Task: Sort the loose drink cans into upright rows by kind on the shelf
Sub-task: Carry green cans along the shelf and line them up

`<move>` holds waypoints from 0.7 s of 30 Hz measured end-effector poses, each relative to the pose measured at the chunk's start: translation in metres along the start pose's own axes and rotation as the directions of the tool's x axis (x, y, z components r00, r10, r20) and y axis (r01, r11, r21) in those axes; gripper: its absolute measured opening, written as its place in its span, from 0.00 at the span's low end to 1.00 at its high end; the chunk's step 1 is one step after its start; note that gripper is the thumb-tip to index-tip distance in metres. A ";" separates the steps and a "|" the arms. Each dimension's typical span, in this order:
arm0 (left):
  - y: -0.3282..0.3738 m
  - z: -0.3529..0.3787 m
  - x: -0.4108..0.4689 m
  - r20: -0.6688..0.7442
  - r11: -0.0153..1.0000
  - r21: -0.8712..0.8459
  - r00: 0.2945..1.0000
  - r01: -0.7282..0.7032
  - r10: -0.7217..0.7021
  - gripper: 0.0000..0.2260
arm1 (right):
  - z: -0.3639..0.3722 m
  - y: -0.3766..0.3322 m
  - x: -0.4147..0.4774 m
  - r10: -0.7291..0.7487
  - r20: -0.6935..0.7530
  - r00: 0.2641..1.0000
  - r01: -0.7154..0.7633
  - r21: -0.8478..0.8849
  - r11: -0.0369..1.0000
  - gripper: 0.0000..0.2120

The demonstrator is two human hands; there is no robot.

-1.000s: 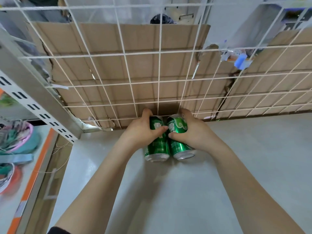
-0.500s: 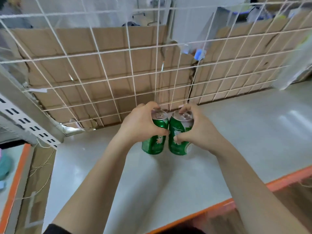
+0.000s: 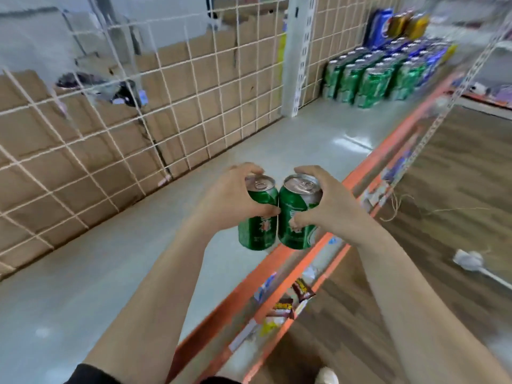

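My left hand (image 3: 230, 200) grips a green can (image 3: 259, 225), upright, its silver top showing. Right beside it my right hand (image 3: 329, 206) grips a second green can (image 3: 295, 225), also upright; the two cans touch side by side. Both are held over the front part of the grey shelf (image 3: 110, 259), near its orange edge (image 3: 277, 261). Whether their bases rest on the shelf I cannot tell. At the far right of the shelf stand upright rows of green cans (image 3: 368, 81), with blue cans (image 3: 421, 51) behind them.
A white wire grid (image 3: 166, 106) backed by cardboard closes the rear of the shelf. A white upright post (image 3: 291, 65) stands left of the can rows. Snack packets (image 3: 302, 289) lie on a lower shelf. Wooden floor (image 3: 457, 189) lies to the right.
Both hands have carried the two green cans away from the back grid toward the shelf's front edge. The view has swung right, bringing the can rows into sight.
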State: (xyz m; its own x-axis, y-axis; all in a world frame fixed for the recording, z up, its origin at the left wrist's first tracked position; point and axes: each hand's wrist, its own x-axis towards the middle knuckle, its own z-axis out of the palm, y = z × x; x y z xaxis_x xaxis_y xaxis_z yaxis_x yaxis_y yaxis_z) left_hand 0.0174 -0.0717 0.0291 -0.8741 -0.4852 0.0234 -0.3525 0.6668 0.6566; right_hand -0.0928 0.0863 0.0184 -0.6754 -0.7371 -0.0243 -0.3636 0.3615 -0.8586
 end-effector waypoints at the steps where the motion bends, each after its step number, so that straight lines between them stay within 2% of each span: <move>1: 0.015 0.014 0.009 0.019 1.000 0.010 1.000 -0.022 0.022 0.34 | -0.017 0.011 -0.003 0.017 -0.023 1.000 -0.017 0.018 1.000 0.40; 5: 0.078 0.068 0.043 0.056 0.996 0.067 0.996 -0.066 0.063 0.37 | -0.087 0.056 -0.010 0.062 -0.070 0.996 -0.055 0.096 0.994 0.38; 10: 0.145 0.127 0.079 0.059 0.996 0.035 0.995 -0.087 0.085 0.27 | -0.162 0.104 -0.010 0.066 -0.110 0.992 -0.052 0.129 0.990 0.36; 14: 0.183 0.162 0.107 0.088 0.994 0.049 0.991 -0.102 0.098 0.21 | -0.202 0.139 -0.006 0.107 -0.138 0.985 -0.084 0.165 0.983 0.41; 17: 0.202 0.183 0.134 0.112 0.993 0.035 0.988 -0.112 0.107 0.22 | -0.228 0.163 0.006 0.147 -0.142 0.979 -0.118 0.195 0.974 0.41; 21: 0.223 0.207 0.178 0.119 0.989 0.054 0.985 -0.136 0.129 0.29 | -0.263 0.190 0.038 0.162 -0.167 0.972 -0.126 0.211 0.969 0.38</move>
State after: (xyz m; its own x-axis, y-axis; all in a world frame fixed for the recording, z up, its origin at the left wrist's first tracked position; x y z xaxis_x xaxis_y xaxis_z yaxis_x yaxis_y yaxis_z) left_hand -0.2866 0.1078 0.0240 -0.9456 -0.3247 0.0179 -0.2480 0.7558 0.6059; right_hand -0.3561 0.2773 -0.0109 -0.8230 -0.5627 -0.0775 -0.1320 0.3222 -0.9374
